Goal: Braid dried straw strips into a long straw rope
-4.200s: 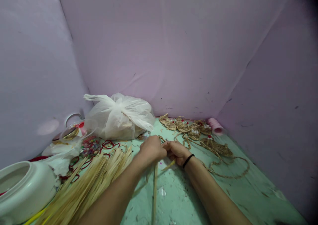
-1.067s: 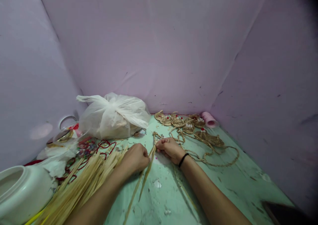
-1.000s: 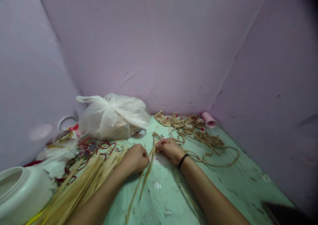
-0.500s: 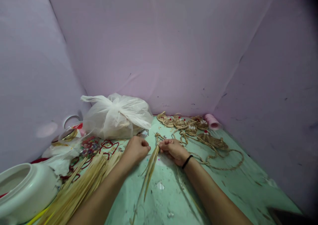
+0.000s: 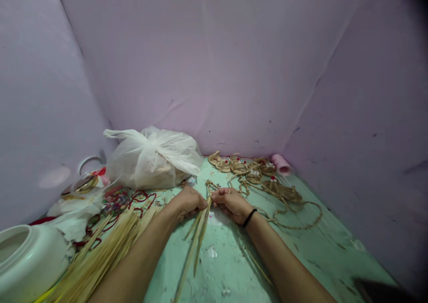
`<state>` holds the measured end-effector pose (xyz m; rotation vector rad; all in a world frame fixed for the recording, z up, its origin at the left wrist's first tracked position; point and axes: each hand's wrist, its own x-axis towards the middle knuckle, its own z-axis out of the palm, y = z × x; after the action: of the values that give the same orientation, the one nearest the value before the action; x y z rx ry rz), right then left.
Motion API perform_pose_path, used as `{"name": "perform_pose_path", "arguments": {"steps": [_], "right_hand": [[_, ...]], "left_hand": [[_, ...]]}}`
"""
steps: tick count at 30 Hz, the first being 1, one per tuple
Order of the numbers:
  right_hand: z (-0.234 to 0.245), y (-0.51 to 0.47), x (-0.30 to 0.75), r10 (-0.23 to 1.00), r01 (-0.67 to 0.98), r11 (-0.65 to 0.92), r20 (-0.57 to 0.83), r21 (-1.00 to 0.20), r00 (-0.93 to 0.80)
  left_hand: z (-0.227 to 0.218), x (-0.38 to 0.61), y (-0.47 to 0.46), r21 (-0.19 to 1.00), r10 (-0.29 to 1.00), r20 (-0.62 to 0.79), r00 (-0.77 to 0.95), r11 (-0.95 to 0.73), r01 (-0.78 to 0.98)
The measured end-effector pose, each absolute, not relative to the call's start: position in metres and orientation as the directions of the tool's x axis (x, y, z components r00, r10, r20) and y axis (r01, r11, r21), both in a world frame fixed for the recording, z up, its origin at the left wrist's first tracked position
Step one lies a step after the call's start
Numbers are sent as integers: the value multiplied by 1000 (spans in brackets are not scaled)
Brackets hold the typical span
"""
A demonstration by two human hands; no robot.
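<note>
My left hand (image 5: 187,201) and my right hand (image 5: 229,202) sit close together on the green table (image 5: 301,254), both with fingers curled in a pinch. Between them they hold pale straw strips (image 5: 197,236) whose loose ends trail toward me across the table. The far end of the strips joins a braided straw cord (image 5: 211,186) just beyond my fingers. A black band circles my right wrist.
A heap of straw strips (image 5: 100,258) lies at the left, by a white jar (image 5: 26,258). A knotted white plastic bag (image 5: 154,158) stands behind. Red cord and beads (image 5: 120,198), woven straw ornaments (image 5: 250,169), a long braid loop (image 5: 301,218) and a pink spool (image 5: 281,164) lie about. Purple walls enclose the table.
My hands have drawn closer together on the strips; the left hand moved up toward the right. The loose strip ends shifted slightly on the table.
</note>
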<state>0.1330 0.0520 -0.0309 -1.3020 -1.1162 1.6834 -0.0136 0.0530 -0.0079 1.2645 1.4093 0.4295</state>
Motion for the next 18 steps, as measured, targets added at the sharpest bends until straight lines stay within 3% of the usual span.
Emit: {"name": "perform_pose_path", "arguments": {"steps": [6,8,10,14,16,18], "right_hand": [[-26,48,126,929,76,-311,-320,-947,-187],[-23,47,124,926,65,-326,-333,-943,-180],[-23,46,125,918,45,-360,-362,-932,-160],[-24,47,125,912,40,-387,-389,-921,-130],[-25,47,125,912,53,-388,-392,-920,-124],[-25,47,125,916,49,-375,-379,-926,-131]], "left_hand": [[-1,-7,53,788,837,-540,92,465,403],[-1,-2,49,790,870,-489,64,410,457],[-2,6,43,744,937,-349,-6,281,606],[-5,23,23,410,998,-27,-54,61,910],[-3,32,12,269,1000,15,20,-24,963],[1,39,4,213,992,-55,116,-101,972]]}}
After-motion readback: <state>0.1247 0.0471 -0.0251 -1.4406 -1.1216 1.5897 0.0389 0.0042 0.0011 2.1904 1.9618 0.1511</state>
